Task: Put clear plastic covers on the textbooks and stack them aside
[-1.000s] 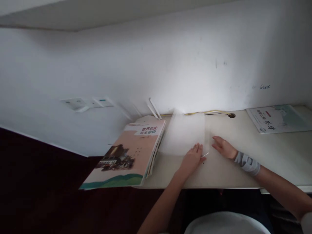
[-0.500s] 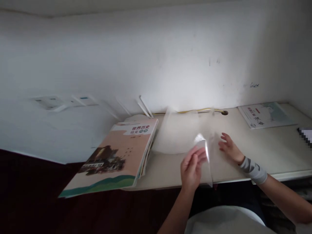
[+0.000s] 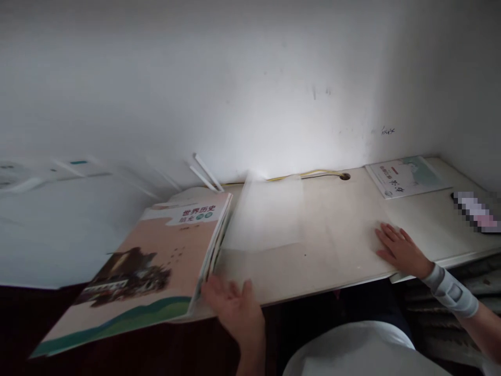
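My left hand (image 3: 237,308), a little blurred, is at the lower right edge of a stack of textbooks. Its fingers are spread and grip nothing; whether they touch the pages I cannot tell. On top of the stack lies a pink-covered history textbook (image 3: 156,245) with a picture of buildings and a green band. Right of it, a clear plastic sheet (image 3: 266,214) lies flat on the pale desktop. My right hand (image 3: 405,250), with a grey band on the wrist, rests palm down on the desk, fingers stretched out, holding nothing.
A thin booklet (image 3: 407,177) lies at the back right, with a phone (image 3: 475,211) in front of it. A yellow cable (image 3: 313,172) runs along the wall to a desk hole (image 3: 345,176). White sticks (image 3: 207,172) lean behind the textbooks. The stack overhangs the desk's front edge.
My left hand has let go of a clear plastic piece and moved left to the textbooks. My right hand has come down onto the desk. The view has shifted right.
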Demonstrator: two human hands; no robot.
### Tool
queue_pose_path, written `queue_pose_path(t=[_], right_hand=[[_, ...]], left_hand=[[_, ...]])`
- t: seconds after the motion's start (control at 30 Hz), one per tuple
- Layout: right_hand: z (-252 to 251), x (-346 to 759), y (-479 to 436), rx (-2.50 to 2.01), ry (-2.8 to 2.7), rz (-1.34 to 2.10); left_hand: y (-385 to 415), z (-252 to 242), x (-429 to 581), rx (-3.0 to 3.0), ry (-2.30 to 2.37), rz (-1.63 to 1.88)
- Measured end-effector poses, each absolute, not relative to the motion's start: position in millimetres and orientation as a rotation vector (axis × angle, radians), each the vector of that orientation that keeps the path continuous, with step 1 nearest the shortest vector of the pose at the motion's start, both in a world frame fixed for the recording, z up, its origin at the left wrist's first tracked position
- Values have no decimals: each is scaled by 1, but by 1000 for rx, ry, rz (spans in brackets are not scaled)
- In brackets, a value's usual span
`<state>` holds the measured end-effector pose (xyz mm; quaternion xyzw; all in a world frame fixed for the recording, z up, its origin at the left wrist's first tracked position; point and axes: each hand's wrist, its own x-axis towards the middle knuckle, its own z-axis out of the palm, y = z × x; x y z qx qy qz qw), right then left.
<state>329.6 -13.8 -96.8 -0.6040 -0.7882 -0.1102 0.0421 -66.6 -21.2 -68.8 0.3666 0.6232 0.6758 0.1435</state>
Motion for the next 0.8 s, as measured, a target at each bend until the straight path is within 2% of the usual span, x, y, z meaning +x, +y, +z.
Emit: queue_pose_path(t=[0.07,0.17,0.27,0.33,0.53,0.7,0.8], right_hand=[[-94,328,-18,-1863,-2408,-343],[-85,326,-14,-1879,-2421,-307],[-74,339,10,-1952,-2350,-289],[-69,358,35,-2082,-2235,-305],[-82,410,88,-2299,-2147,-115],[-91,410,94,-2150,-2190,-323],[-90,404,103,-2104,-2248,-284]], left_hand=[[-22,-62,-55,1678,1967,1859],[-20,-57,-22,2546,1748,1237],[-20,-64,16,2835,1475,558],[-22,-71,34,2865,1384,314],[-30,-82,41,2828,1347,208],[-31,-76,41,2776,1338,256],[-31,-63,35,2768,1346,306]])
